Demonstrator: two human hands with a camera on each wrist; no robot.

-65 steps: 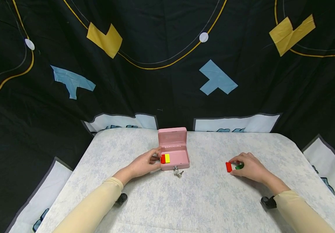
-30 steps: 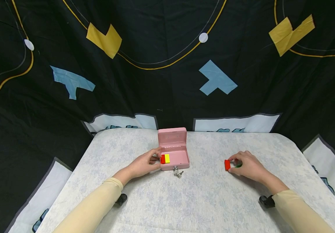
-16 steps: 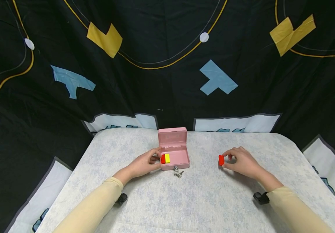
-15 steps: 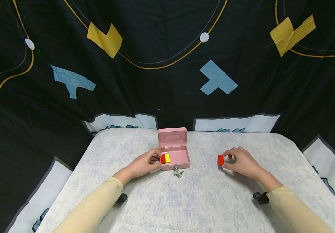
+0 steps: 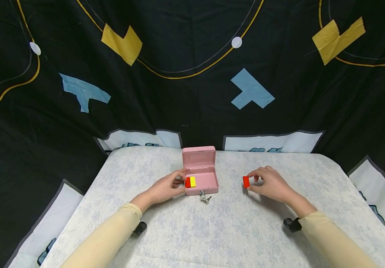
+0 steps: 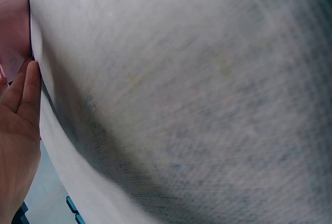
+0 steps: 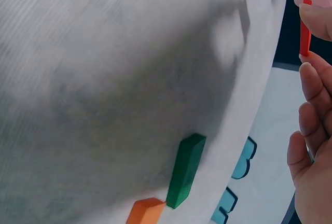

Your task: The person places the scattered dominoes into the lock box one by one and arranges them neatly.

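A pink cash box [image 5: 209, 190] stands on the table with its lid raised. A red block [image 5: 187, 182] and a yellow block [image 5: 193, 181] lie side by side at the left inside it. My left hand [image 5: 166, 187] rests against the box's left side, index fingertip at the rim and thumb near the front corner; the left wrist view shows straight fingers [image 6: 32, 89] reaching the pink wall. My right hand [image 5: 270, 183] pinches another red block [image 5: 246, 182] between thumb and index finger, right of the box. Its remaining fingers [image 7: 311, 123] are loosely bent.
A small padlock with keys [image 5: 204, 198] hangs at the box's front. In the right wrist view a green block [image 7: 185, 172] and an orange block [image 7: 147, 211] lie on the pale cloth; the head view hides both. A black decorated curtain [image 5: 192, 104] hangs behind the table.
My right hand has picked up the red block and carried it left toward the box, away from the green block. The left hand and box stay where they were.
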